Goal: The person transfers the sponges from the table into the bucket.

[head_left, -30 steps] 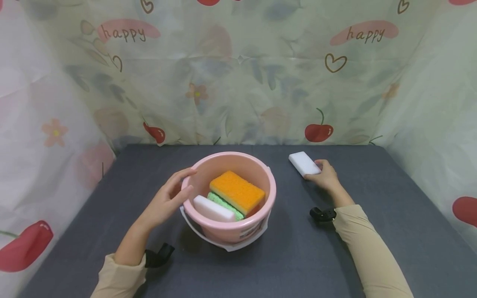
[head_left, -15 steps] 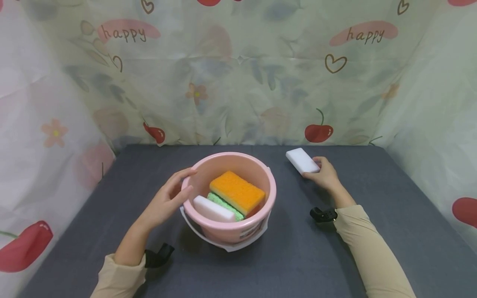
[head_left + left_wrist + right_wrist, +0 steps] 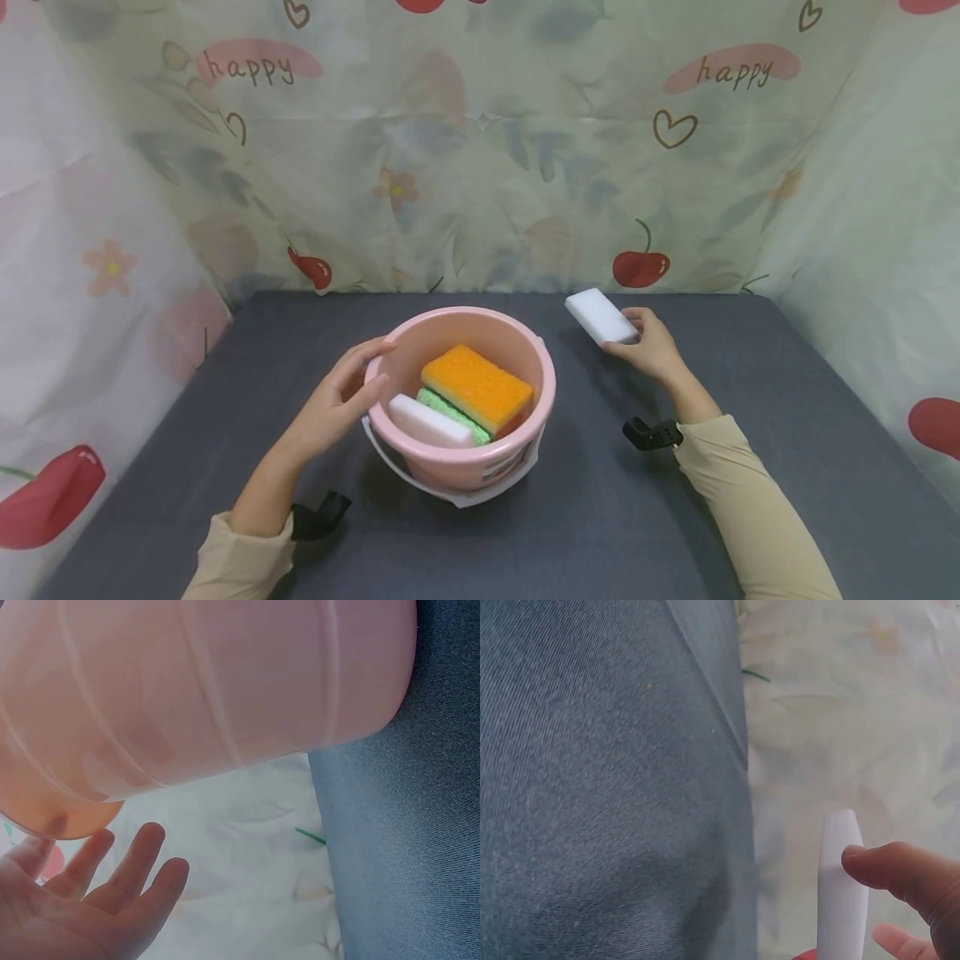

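Note:
A pink bucket (image 3: 461, 463) stands on the dark table with an orange sponge (image 3: 477, 386), a green sponge (image 3: 450, 411) and a white sponge block (image 3: 427, 422) inside. At its left rim is my left hand (image 3: 336, 406), touching the edge with loosely spread fingers. The left wrist view shows those fingers (image 3: 137, 859) fairly straight beside the bucket wall (image 3: 225, 682). To the right of the bucket, my right hand (image 3: 651, 348) pinches a second white sponge block (image 3: 598, 315) by its near end, above the table. Its thumb presses one broad face in the right wrist view.
The dark cloth-covered table (image 3: 570, 525) ends at a patterned curtain (image 3: 480, 192) behind, with more curtain on both sides. The bucket's white handle (image 3: 459, 500) hangs down at its front. Black straps with cameras (image 3: 651, 433) sit at both wrists.
My right hand has lifted the white sponge block and moved it slightly left and farther back. The left hand and the bucket have stayed still.

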{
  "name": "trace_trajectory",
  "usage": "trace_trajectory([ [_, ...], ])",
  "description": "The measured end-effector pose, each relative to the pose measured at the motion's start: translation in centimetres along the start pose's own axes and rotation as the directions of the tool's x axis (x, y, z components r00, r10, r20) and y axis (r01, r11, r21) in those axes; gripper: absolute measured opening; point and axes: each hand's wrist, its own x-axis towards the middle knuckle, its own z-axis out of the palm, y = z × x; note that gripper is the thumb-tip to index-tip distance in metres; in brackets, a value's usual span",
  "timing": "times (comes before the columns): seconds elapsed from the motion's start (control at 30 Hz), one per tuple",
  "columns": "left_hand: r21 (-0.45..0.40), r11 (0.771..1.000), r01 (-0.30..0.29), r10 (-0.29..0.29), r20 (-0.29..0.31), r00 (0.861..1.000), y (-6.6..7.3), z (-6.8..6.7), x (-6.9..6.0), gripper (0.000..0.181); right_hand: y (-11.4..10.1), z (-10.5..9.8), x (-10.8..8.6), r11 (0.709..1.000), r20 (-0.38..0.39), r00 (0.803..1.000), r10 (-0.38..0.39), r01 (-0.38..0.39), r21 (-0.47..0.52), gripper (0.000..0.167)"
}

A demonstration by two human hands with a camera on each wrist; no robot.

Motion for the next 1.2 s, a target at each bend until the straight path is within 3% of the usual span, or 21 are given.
trace_trajectory([
  [0.63, 0.059, 0.996, -0.061, 0.065, -0.082, 0.994, 0.0, 0.1, -0.1, 0.045, -2.8, -0.7, -1.4, 0.998, 0.017, 0.998, -0.063, 0.063, 0.008, 0.069],
  [1.03, 0.071, 0.997, -0.009, 0.013, -0.056, 0.998, 0.3, 0.0, -0.1, 0.045, -4.5, -1.1, -2.1, 0.991, 0.020, 0.991, -0.134, 0.135, 0.000, 0.069],
  [1.2, 0.064, 0.998, -0.014, 0.017, -0.051, 0.999, 0.2, 0.0, -0.1, 0.044, -5.2, -1.4, -2.6, 0.987, 0.021, 0.986, -0.164, 0.164, -0.001, 0.068],
])
